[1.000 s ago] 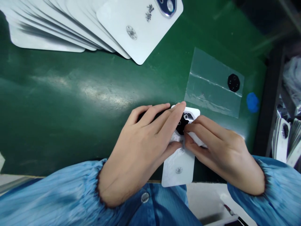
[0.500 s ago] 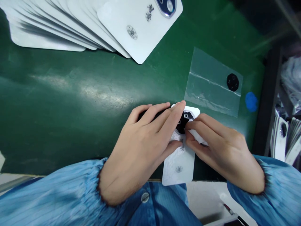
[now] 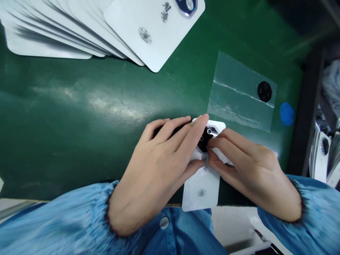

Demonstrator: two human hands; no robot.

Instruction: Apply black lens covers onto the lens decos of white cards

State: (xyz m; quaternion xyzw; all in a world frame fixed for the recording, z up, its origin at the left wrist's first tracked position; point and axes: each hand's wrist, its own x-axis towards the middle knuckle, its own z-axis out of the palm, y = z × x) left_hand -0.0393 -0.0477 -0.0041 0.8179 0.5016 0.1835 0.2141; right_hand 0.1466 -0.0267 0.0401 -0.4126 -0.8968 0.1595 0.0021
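Note:
A white phone back cover (image 3: 201, 193) with a black camera lens panel (image 3: 204, 141) lies in front of me, its near end reaching past the table edge. My left hand (image 3: 162, 159) holds it down, index finger beside the top of the lens panel and thumb below it. Something dark shows under the left fingers; I cannot make it out. My right hand (image 3: 241, 164) is closed in a pinch, fingertips touching the right side of the lens panel. In its grasp is a white piece (image 3: 222, 156), mostly hidden, its material unclear.
Many white phone back covers (image 3: 159, 42) lie fanned at the upper left. A clear plastic sheet (image 3: 233, 85) carries a black lens piece (image 3: 264, 91). Right of it is a blue lump (image 3: 287, 113). Beyond a dark frame (image 3: 302, 117), more covers (image 3: 320, 156) stand on edge.
Both hands keep nearly the same place on the cover. The view has shifted slightly, and the right fingertips sit a touch further left on the lens panel.

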